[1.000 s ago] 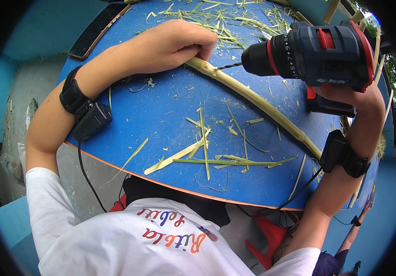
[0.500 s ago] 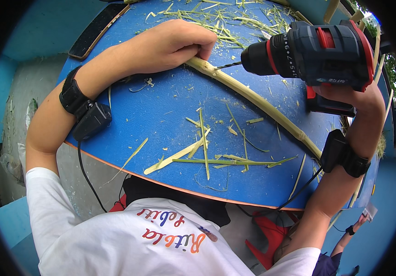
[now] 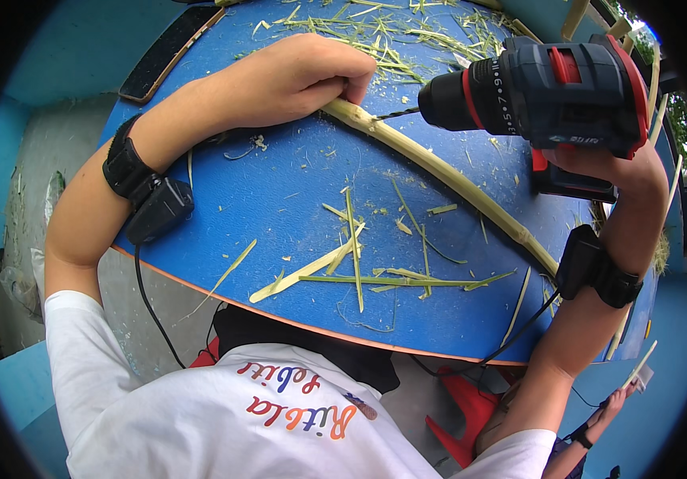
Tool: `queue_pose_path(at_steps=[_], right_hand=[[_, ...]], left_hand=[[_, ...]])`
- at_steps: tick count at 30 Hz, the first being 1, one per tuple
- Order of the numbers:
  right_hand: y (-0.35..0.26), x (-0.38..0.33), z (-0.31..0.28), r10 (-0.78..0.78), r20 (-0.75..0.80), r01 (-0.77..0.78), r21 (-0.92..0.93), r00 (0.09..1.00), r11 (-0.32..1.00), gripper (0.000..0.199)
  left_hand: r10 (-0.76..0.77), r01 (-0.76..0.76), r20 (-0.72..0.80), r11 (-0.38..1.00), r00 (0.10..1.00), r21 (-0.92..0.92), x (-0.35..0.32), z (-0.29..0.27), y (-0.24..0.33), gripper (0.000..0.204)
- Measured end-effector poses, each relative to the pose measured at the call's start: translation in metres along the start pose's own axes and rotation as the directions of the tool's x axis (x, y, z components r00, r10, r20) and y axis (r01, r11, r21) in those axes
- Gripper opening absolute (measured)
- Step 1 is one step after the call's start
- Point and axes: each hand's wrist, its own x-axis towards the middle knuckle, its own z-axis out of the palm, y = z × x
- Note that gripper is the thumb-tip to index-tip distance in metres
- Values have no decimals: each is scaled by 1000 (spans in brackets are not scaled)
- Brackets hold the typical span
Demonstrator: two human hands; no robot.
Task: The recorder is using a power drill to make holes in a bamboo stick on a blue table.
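Note:
My left hand (image 3: 315, 78) is closed around the far end of a long, pale bamboo pole (image 3: 457, 182). The pole slants across the blue table toward the lower right, where my right forearm hides part of it. In my right hand (image 3: 611, 166) is a dark cordless drill (image 3: 539, 96) with red trim, its body covering most of my fingers. The drill's thin bit (image 3: 398, 114) points left, and its tip meets the pole at a knot close to my left hand. Pale dust lies around that spot.
Green and pale shavings (image 3: 351, 275) lie on the blue table (image 3: 224, 215), with a thicker heap (image 3: 383, 48) at its far side. A dark phone (image 3: 169, 54) rests at the far left. Another person's hand (image 3: 611, 405) holds a thin strip at the lower right. Cables hang from both wrist straps.
My hands, the drill and the pole look unmoved. At the lower right, the other person's hand has come lower, and a thin pale strip now shows in it.

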Motion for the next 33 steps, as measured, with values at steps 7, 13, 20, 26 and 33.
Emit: queue_pose_path(at_steps=[7,13,20,26,33], right_hand=[[0,0,-1,7,-7,-7,-20,1000,1000,48],[-3,0,1,15,-11,-15,8,1000,1000,47],[-4,0,1,45,0,-45,32,999,998,47],[-4,2,3,47,5,-47,27,999,999,48],[-2,-2,0,12,-8,-12,-11,1000,1000,49]], left_hand=[[-4,4,-5,1000,1000,18,0,-1,1,9],[-4,4,-6,1000,1000,20,0,-1,0,9],[-2,2,-11,1000,1000,16,-1,0,2,10],[-5,5,-20,1000,1000,13,-4,1,1,10],[21,-20,-26,1000,999,16,0,2,1,10]])
